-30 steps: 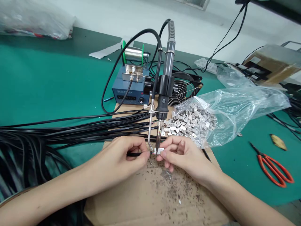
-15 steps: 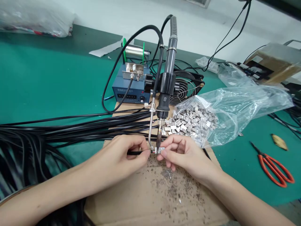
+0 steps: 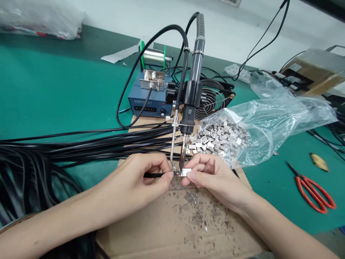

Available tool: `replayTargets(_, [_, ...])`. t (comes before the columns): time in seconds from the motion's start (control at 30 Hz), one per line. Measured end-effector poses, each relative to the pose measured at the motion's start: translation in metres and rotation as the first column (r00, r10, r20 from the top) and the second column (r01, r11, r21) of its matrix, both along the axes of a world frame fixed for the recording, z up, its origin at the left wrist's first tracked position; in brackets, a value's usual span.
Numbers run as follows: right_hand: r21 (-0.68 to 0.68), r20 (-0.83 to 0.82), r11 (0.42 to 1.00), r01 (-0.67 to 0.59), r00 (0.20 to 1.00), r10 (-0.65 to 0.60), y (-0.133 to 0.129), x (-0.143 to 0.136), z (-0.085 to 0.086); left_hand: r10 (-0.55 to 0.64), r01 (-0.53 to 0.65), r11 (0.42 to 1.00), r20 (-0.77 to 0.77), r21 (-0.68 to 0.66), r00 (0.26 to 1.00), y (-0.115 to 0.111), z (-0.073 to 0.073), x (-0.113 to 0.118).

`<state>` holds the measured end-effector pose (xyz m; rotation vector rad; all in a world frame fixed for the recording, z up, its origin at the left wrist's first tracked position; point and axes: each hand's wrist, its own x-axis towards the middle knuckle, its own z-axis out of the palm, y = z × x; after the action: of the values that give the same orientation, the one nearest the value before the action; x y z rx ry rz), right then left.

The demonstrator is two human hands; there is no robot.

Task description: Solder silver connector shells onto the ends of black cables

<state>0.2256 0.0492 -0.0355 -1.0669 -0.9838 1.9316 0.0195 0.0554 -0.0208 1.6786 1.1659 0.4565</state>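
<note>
My left hand (image 3: 151, 174) pinches a black cable (image 3: 154, 175) close to its stripped end, where fine wires show. Between the thumb and fingers of my right hand (image 3: 208, 172) is a small silver USB connector (image 3: 185, 172), its back end meeting the wires. Directly above that joint stands the tip of a clamped soldering iron (image 3: 183, 153), at or very near the connector. A thin metal solder feed tube (image 3: 173, 147) comes down beside the iron and ends by the wires. Whether wires and connector are joined, I cannot tell.
A clear bag (image 3: 258, 133) spills several silver connectors (image 3: 212, 138) behind my right hand. Black cables (image 3: 81, 153) run in from the left. Behind stand a blue soldering station (image 3: 149, 97), a solder spool (image 3: 153, 58) and a fan (image 3: 212, 99). Red-handled scissors (image 3: 312, 190) lie right, cardboard (image 3: 151, 223) below.
My right hand and the connector have shifted slightly to the right, so more of the connector's shell shows. The left hand keeps its pinch on the cable, almost in place.
</note>
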Motion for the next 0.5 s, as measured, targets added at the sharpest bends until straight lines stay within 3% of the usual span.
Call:
replayTargets(0.3, [-0.021,-0.038,0.999,-0.036,0.999,0.035,-0.0006,0.0023,0.0014,-0.011,0.011,1.000,0.069,-0.010,0.998,0.0018,0.0002,-0.0001])
replayTargets(0.5, [-0.005,0.078,1.000,0.006,0.997,-0.005,0.0004,-0.0017,0.0036,-0.038,0.038,0.999,-0.004,0.019,0.999,0.0015,-0.0051,-0.0028])
